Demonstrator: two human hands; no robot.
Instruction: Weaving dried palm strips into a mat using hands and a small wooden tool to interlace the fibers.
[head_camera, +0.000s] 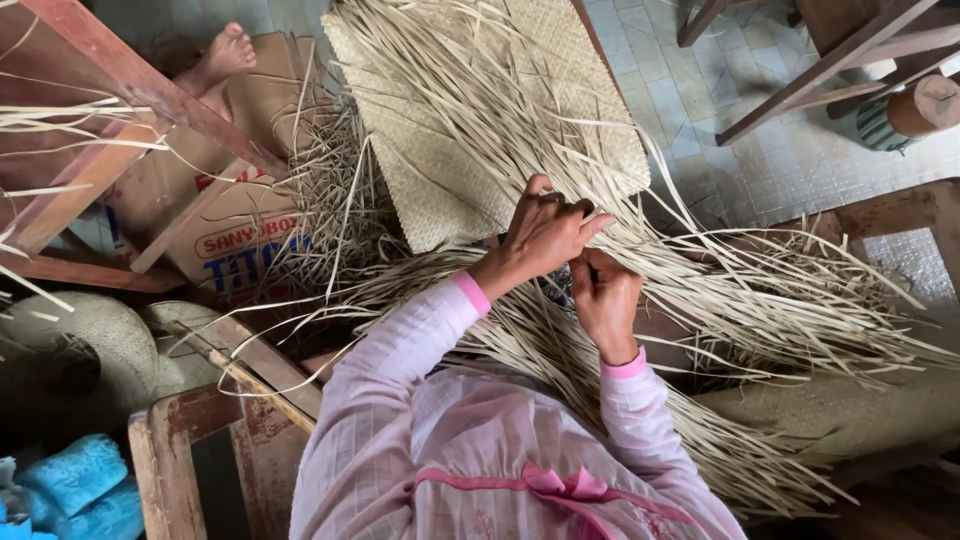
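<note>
Overhead, a large woven mat (480, 150) is lying across the middle of the scene, its finished panel extending away from the person and its unwoven edge facing them. Loose straw strips (760, 300) are fanning out from that edge, their long axes running mostly toward the right and toward the person's lap. Both hands are working at the near edge of the mat, almost touching each other. The left hand (545, 235) is sitting slightly farther out, fingers curled and pinching strips at the weave line. The right hand (603, 300) is sitting nearer the body, clenched around a few strips just beneath. A cardboard box (225, 235) is lying to the left, well apart, beside a wooden frame (120, 95). Open room is lying mainly on the right, over the tiled floor (800, 160).
</note>
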